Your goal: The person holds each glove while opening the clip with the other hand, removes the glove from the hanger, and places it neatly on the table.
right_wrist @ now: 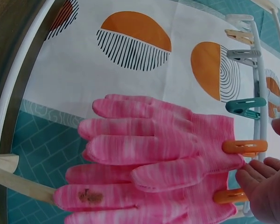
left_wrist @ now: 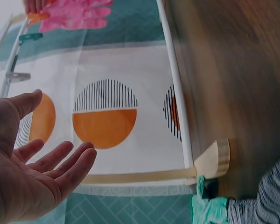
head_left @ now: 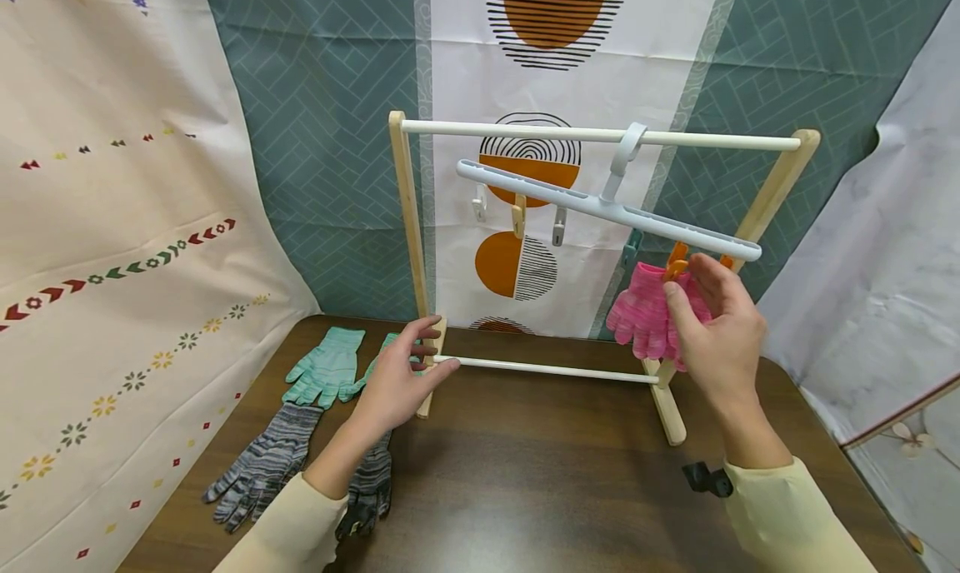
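My right hand [head_left: 722,348] is raised beside a pair of pink gloves [right_wrist: 149,149] that hang by their cuffs from a pale blue clip hanger [head_left: 555,194]. Two orange clips [right_wrist: 245,147] bite the cuffs, one on each glove. In the right wrist view the fingers lie close to the clips with the thumb apart, pinching nothing. One glove has a brown stain on a finger. My left hand [head_left: 401,381] hovers near the rack's left foot, holding nothing, its fingers loosely spread. The hanger hooks over the top bar and tilts down to the right.
A wooden rack with white bars [head_left: 547,371] stands on the brown table [head_left: 525,473]. Unused clips hang from the hanger, including a teal clip [right_wrist: 245,108]. Mint gloves [head_left: 333,365] and grey striped gloves [head_left: 270,456] lie at left. A small black object [head_left: 707,479] sits by the right sleeve.
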### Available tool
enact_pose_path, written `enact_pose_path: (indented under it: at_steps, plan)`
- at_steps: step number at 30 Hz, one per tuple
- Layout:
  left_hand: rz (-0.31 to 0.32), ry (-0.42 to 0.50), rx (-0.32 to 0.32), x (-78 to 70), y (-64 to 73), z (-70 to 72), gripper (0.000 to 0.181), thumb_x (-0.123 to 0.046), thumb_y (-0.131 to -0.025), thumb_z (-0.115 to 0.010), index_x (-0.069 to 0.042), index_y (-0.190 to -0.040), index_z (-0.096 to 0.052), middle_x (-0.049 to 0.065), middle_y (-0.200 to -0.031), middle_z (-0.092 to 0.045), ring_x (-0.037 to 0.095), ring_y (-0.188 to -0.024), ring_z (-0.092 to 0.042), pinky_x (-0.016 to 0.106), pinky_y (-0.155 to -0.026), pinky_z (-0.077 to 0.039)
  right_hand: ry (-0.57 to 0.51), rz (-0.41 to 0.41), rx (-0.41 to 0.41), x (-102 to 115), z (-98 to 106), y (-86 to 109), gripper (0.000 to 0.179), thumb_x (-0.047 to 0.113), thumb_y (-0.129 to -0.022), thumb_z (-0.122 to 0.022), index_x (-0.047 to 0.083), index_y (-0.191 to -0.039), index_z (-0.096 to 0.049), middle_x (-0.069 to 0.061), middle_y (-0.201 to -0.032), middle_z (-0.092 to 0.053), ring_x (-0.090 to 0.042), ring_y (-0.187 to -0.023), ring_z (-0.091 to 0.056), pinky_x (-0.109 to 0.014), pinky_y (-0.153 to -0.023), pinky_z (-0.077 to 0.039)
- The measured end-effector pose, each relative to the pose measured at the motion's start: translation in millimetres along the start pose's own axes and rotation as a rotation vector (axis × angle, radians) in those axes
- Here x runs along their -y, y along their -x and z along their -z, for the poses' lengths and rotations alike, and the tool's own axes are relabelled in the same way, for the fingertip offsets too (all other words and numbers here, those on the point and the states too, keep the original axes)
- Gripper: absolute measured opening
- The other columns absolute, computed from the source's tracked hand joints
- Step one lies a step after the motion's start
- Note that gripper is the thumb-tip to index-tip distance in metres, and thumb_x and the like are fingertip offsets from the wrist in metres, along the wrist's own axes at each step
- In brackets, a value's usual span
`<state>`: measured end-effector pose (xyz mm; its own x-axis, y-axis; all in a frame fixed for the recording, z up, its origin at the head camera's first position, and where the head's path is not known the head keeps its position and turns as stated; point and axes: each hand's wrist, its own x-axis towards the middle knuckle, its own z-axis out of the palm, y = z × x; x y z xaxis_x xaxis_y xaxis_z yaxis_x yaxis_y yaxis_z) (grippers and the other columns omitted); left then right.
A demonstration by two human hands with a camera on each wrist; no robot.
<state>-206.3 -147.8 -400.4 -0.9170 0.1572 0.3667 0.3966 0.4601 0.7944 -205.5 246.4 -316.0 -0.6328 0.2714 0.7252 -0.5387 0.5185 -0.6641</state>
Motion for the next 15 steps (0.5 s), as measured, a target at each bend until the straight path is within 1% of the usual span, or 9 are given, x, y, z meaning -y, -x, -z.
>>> enact_pose_path:
  at_steps: [4,7,11,15]
  plan:
    - [-0.022,0.017,0.004,-4.1,-4.3,-7.9,0.068,-0.030,-0.095,-0.084,-0.019,-0.155,-0.052,0.010,-0.138,-0.064,0.031,-0.116,-0.069,0.055,-0.095,-0.057,0.018,-0.032,0.012,-1.0,-2.2,-3.8,0.050,0.006,-0.095,-0.080,0.001,-0.142,-0.065,-0.014,-0.138,-0.069,-0.027,-0.126,-0.068,-0.030,-0.105,-0.051]
    - [-0.039,0.020,0.003,-6.0,-7.2,-13.2,0.068,-0.029,-0.095,-0.084,-0.020,-0.154,-0.053,0.009,-0.136,-0.065,0.029,-0.113,-0.070,0.052,-0.093,-0.059,0.049,-0.054,0.030,-0.5,-3.9,-6.8,0.050,0.012,-0.097,-0.079,0.003,-0.144,-0.065,-0.012,-0.138,-0.069,-0.029,-0.125,-0.068,-0.029,-0.104,-0.052]
    - [-0.047,0.015,0.002,-8.3,-10.4,-19.1,0.066,-0.027,-0.094,-0.085,-0.019,-0.152,-0.054,0.008,-0.133,-0.067,0.027,-0.110,-0.071,0.049,-0.090,-0.060,0.085,-0.091,0.051,1.1,-6.2,-9.7,0.050,0.020,-0.100,-0.077,0.005,-0.145,-0.064,-0.011,-0.138,-0.070,-0.030,-0.123,-0.069,-0.026,-0.102,-0.052]
    - [-0.046,0.017,0.007,-10.7,-12.6,-23.7,0.065,-0.025,-0.094,-0.085,-0.018,-0.151,-0.055,0.008,-0.132,-0.067,0.026,-0.109,-0.071,0.051,-0.089,-0.061,0.091,-0.118,0.068,2.6,-8.8,-12.0,0.049,0.025,-0.101,-0.075,0.005,-0.145,-0.064,-0.011,-0.136,-0.071,-0.029,-0.121,-0.070,-0.026,-0.102,-0.053]
